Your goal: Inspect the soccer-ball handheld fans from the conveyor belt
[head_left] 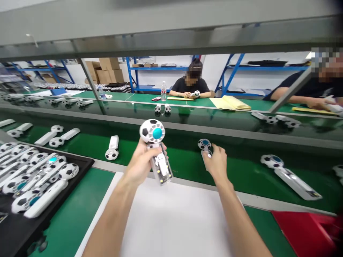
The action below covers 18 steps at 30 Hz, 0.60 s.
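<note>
My left hand [140,162] is closed round a handheld fan [157,150] with a football-patterned head, a teal centre and an open handle showing a circuit board; it is held upright over the white mat [171,217]. My right hand [216,162] reaches out over the green conveyor belt [235,167], its fingers closed on the handle of a second football fan [205,145] that lies on the belt.
A black tray [77,167] at the left holds several finished fans. More fans [291,176] lie along the belt. A red bin [308,232] sits at the lower right. Two people sit across the line behind a metal frame rail [187,126].
</note>
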Tool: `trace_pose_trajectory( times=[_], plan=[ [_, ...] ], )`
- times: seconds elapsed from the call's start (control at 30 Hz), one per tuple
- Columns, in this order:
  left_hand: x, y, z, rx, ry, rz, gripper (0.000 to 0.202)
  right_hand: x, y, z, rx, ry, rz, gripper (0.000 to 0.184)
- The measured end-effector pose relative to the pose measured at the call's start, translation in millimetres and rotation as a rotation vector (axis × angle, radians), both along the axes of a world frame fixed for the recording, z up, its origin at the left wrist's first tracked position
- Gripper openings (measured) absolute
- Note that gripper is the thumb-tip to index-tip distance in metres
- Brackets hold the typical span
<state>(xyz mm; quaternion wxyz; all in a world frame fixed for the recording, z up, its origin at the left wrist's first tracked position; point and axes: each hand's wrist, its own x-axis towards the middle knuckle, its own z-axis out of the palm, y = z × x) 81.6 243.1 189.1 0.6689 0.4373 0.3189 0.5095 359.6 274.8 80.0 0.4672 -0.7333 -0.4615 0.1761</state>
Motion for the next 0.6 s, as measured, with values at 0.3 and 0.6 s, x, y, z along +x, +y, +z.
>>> trace_pose_trajectory(
  times=[0.3,0.6],
  plan=[
    [15.7,-14.3,-10.0,0.306,0.307,-0.202,0.047,-90.4,-60.4,71.6,0.016,0.621,1.054,0.076],
    [-9.7,-15.9,11.7,0.582,0.447,0.058,0.045,-72.1,-67.4,74.7,0.384,0.439,0.576,0.024]
  ],
)
